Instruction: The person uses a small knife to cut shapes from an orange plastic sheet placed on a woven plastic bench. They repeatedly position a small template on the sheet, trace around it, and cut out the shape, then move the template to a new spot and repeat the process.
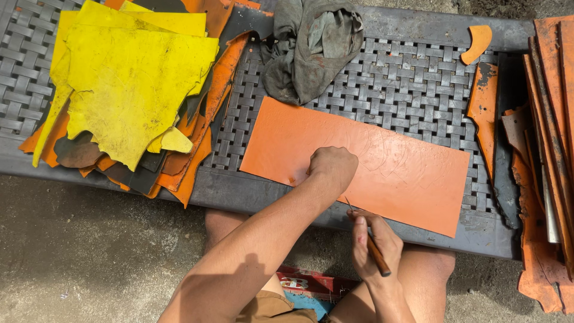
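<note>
The left hand [332, 167], fingers clenched into a fist, presses the orange leather sheet [382, 173] flat on the woven tabletop [412, 90] to steady it, while the right hand [373, 239] grasps a wooden-handled awl [376, 254] at the sheet's near edge.

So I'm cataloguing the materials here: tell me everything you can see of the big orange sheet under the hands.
The orange sheet is a flat, roughly rectangular piece, leather-like or rubbery, matte, with faint curved scratch marks. It lies slightly askew on the dark woven bench, its near edge over the bench rim. The left hand presses on it as a fist; the right hand holds a wooden-handled tool with its thin tip at the near edge.
</note>
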